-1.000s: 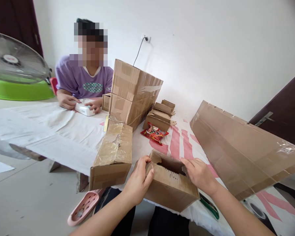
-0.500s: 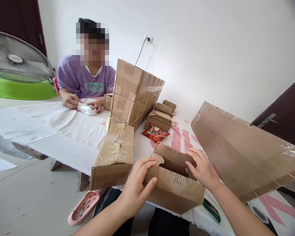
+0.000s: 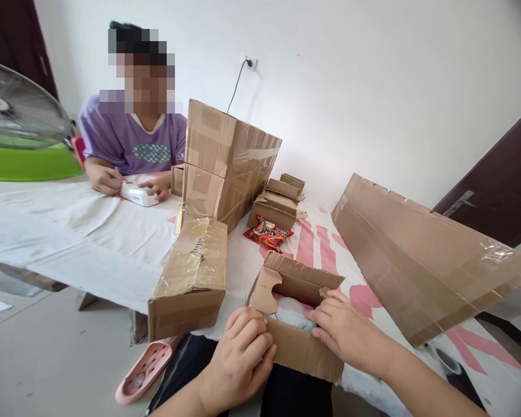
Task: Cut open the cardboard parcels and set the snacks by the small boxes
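A small cardboard box [image 3: 301,356] stands open at the table's near edge, its front flap folded down toward me. Inside it a white, round, smooth thing [image 3: 292,313] partly shows; its kind I cannot make out. My left hand [image 3: 243,359] is closed, with its fingers curled over the box's left front corner. At the right front corner my right hand [image 3: 351,330] grips the cardboard, fingers bent inward over the edge and close to the round thing. Behind the box lies a red food packet [image 3: 269,233].
A long taped box [image 3: 193,260] lies to the left, before a tall stacked box [image 3: 230,165]. On the right leans a large cardboard sheet [image 3: 417,255], with a tape roll [image 3: 447,362] near it. Across the table a person [image 3: 134,139] handles a white device [image 3: 139,194].
The front flap has swung down toward me, and the white round thing inside now shows. My left hand has closed over the edge; my right hand has moved lower. The view has turned slightly right.
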`<state>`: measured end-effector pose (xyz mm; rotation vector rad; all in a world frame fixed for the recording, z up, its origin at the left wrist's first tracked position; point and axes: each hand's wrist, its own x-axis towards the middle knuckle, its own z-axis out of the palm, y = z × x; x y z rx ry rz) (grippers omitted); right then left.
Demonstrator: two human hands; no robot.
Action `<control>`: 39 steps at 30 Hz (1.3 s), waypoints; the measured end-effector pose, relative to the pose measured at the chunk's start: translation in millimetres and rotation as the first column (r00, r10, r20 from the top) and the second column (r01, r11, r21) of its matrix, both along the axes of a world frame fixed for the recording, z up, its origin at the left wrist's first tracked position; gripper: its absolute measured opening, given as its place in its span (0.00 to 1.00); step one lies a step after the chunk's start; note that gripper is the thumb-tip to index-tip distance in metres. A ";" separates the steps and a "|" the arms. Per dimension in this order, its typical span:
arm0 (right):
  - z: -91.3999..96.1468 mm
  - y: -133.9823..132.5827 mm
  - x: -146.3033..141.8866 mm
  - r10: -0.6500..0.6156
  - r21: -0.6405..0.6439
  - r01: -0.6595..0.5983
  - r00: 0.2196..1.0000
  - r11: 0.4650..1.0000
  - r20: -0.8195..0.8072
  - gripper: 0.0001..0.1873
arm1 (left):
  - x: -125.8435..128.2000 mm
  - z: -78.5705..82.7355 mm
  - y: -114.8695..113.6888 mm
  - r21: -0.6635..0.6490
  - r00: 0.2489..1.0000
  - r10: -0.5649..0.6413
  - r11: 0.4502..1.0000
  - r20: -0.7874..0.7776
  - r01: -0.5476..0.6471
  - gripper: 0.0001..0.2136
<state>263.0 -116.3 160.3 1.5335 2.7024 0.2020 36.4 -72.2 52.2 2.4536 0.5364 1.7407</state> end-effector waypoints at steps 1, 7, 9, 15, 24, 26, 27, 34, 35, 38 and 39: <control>3.3 -2.3 3.9 -0.061 0.027 0.060 0.998 0.998 0.031 0.11 | -0.1 -0.1 0.4 0.009 1.000 0.007 1.000 0.002 -0.007 0.05; 16.8 -17.7 35.4 -0.370 0.062 0.365 0.920 0.929 0.128 0.20 | 1.2 -3.4 1.2 0.013 1.000 0.022 1.000 0.023 -0.022 0.05; 10.8 -20.2 37.2 -0.386 0.019 0.388 0.908 0.921 0.162 0.24 | 2.6 -4.9 1.1 0.010 0.999 0.036 0.999 0.035 -0.036 0.05; -4.1 -10.1 22.2 -0.397 0.042 0.401 0.877 0.915 0.272 0.22 | 3.3 -6.1 0.5 0.009 0.998 0.048 0.999 0.042 -0.049 0.05; 5.3 22.3 -20.5 -0.174 -0.097 0.181 0.982 0.979 0.079 0.12 | 4.0 -2.1 -0.6 0.016 0.996 0.072 0.997 0.047 -0.073 0.06; 4.2 29.8 -32.5 -0.049 -0.272 0.047 0.999 0.961 0.000 0.16 | 4.1 -3.0 -0.6 0.014 0.996 0.077 0.997 0.051 -0.077 0.06; 4.4 32.8 -37.7 0.007 -0.342 -0.022 0.999 0.939 -0.046 0.19 | 4.0 -3.5 -0.6 0.014 0.996 0.076 0.997 0.052 -0.076 0.06; 13.9 41.6 -67.7 0.098 -0.229 -0.147 0.973 0.962 -0.210 0.39 | 3.7 -4.4 -3.1 0.013 0.997 0.052 0.999 0.061 -0.053 0.07; 12.5 44.3 -71.6 0.119 -0.234 -0.170 0.969 0.957 -0.215 0.38 | 3.8 -4.2 -3.4 0.009 0.997 0.049 0.999 0.061 -0.049 0.07; 3.9 56.0 -80.3 0.172 -0.315 -0.253 0.949 0.915 -0.263 0.35 | 2.7 -3.6 -1.4 -0.006 0.997 0.050 0.999 0.060 -0.050 0.08; 1.2 60.1 -81.3 0.182 -0.329 -0.281 0.936 0.902 -0.300 0.35 | 1.9 -3.6 0.5 -0.006 0.997 0.054 0.999 0.060 -0.054 0.07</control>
